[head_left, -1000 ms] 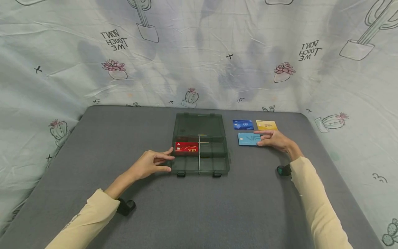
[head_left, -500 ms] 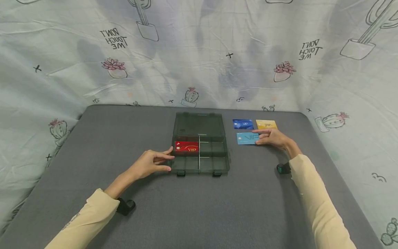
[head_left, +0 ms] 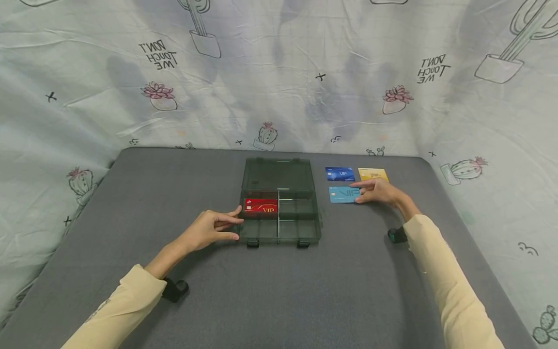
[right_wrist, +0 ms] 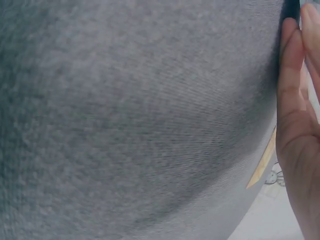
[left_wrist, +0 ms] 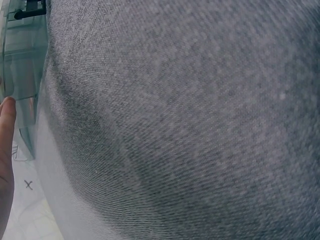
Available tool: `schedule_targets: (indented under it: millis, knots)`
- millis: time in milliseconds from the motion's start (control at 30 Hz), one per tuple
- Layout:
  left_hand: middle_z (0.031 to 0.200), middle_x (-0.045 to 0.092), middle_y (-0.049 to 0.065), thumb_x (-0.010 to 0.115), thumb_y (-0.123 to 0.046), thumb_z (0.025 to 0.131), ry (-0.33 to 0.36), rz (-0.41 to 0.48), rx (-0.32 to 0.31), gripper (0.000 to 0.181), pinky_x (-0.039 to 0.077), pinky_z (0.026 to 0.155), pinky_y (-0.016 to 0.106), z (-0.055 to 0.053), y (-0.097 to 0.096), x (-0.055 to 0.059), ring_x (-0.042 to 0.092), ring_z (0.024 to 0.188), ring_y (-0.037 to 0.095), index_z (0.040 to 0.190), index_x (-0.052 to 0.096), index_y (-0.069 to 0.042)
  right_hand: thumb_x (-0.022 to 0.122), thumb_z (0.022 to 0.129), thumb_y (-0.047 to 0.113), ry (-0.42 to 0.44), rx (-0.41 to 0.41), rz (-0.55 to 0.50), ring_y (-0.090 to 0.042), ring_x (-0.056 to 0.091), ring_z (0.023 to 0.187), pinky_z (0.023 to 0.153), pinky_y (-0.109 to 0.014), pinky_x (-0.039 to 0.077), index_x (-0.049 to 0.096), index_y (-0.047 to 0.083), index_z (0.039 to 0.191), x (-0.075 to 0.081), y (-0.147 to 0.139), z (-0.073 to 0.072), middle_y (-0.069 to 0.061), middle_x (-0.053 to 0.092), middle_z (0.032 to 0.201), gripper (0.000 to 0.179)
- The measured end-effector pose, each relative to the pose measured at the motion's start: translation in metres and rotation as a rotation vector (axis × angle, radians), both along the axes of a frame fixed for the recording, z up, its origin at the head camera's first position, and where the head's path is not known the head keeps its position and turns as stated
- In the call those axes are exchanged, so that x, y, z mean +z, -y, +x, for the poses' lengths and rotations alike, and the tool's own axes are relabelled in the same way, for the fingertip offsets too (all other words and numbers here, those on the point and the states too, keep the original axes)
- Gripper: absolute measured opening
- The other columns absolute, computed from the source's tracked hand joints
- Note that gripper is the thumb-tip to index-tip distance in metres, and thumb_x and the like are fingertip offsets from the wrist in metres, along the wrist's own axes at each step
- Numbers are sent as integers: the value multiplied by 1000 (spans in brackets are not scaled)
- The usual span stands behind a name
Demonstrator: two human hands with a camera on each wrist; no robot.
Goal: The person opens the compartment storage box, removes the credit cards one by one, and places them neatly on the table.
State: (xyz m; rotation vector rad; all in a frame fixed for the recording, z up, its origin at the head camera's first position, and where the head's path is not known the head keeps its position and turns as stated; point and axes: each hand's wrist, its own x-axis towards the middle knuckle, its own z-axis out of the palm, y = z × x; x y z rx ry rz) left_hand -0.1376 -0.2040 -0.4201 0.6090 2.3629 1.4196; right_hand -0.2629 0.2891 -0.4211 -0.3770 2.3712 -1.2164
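A dark green translucent box (head_left: 278, 178) lies with its lid folded back. Dividers split its base into several compartments, and a red VIP card (head_left: 260, 206) lies in the upper left one. My left hand (head_left: 208, 230) rests at the box's left side, its fingers extended against the edge. To the right of the box, my right hand (head_left: 378, 192) pinches the right end of a light blue VIP card (head_left: 342, 194) between thumb and fingers. Whether that card is off the table cannot be told. The right wrist view shows the fingers (right_wrist: 291, 70) at its right edge.
A dark blue VIP card (head_left: 340, 174) and a yellow card (head_left: 372, 174) lie beyond the right hand. The grey table (head_left: 279, 291) ends at a printed cloth backdrop (head_left: 279, 77) behind and at both sides.
My right hand has moved slightly left with the light blue card in its fingers. The left hand stays at the box's left edge.
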Motion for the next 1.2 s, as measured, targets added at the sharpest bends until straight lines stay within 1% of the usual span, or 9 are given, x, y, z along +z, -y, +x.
schedule_targets:
  millis: [100, 167, 267, 467, 600, 867, 1067, 1133, 1200]
  knots:
    - [147, 36, 18, 78, -12, 78, 0, 5, -1, 50, 45, 99, 35, 0, 0, 0, 47, 127, 31, 122, 63, 5, 77, 82, 8, -57, 29, 47, -15, 44, 76, 63, -24, 36, 57, -7, 128, 3, 4, -1, -13, 62, 89, 52]
    - [147, 36, 18, 78, -12, 78, -2, 5, -3, 49, 45, 99, 35, 0, 0, 0, 47, 127, 31, 122, 63, 5, 77, 81, 7, -80, 31, 81, -19, 45, 81, 64, -24, 35, 60, -6, 126, 5, 8, 0, -18, 63, 96, 50]
    - [147, 36, 18, 78, -12, 78, -2, 5, -1, 49, 45, 99, 36, 0, 0, 0, 47, 127, 31, 122, 63, 5, 78, 81, 8, -93, 30, 121, -22, 45, 85, 65, -25, 35, 61, -5, 125, 8, 11, 1, -19, 63, 101, 49]
    - [147, 36, 18, 78, -12, 79, -1, -12, 1, 49, 45, 99, 36, 1, -1, 0, 48, 127, 31, 123, 63, 4, 79, 79, 8, -129, 36, 164, -22, 44, 83, 63, -23, 35, 63, -6, 122, 13, 16, 3, -19, 62, 99, 48]
    - [147, 36, 17, 77, -12, 79, -1, -16, 3, 49, 45, 99, 37, 0, 0, -1, 48, 126, 30, 123, 63, 4, 80, 79, 9, -152, 36, 231, -22, 45, 82, 63, -24, 36, 64, -5, 121, 14, 20, 1, -19, 63, 100, 47]
    - [147, 35, 17, 77, -13, 79, 0, -17, 3, 49, 45, 100, 37, -1, -1, -1, 48, 126, 30, 123, 63, 4, 82, 76, 9, -193, 39, 372, -25, 54, 87, 65, -25, 41, 65, -4, 119, 19, 28, -1, -21, 66, 103, 47]
    - [148, 35, 18, 77, -12, 79, 2, -9, 0, 49, 45, 100, 36, -1, 0, -1, 48, 127, 31, 123, 62, 5, 82, 77, 13, -175, 19, 406, -23, 50, 85, 65, -25, 38, 64, -2, 122, 20, 29, 0, -24, 65, 109, 50]
    - [148, 34, 18, 77, -12, 79, 2, -10, -2, 49, 45, 100, 36, -1, 0, -1, 48, 127, 31, 123, 62, 5, 81, 78, 14, -171, 12, 410, -24, 52, 88, 66, -25, 38, 64, 0, 123, 19, 29, 0, -26, 64, 113, 50]
    - [148, 34, 18, 77, -12, 79, 0, -13, -2, 49, 45, 100, 35, -1, 0, -1, 48, 126, 31, 123, 62, 5, 82, 77, 14, -183, 14, 414, -29, 57, 96, 69, -26, 40, 64, 0, 123, 17, 28, 0, -28, 63, 116, 51]
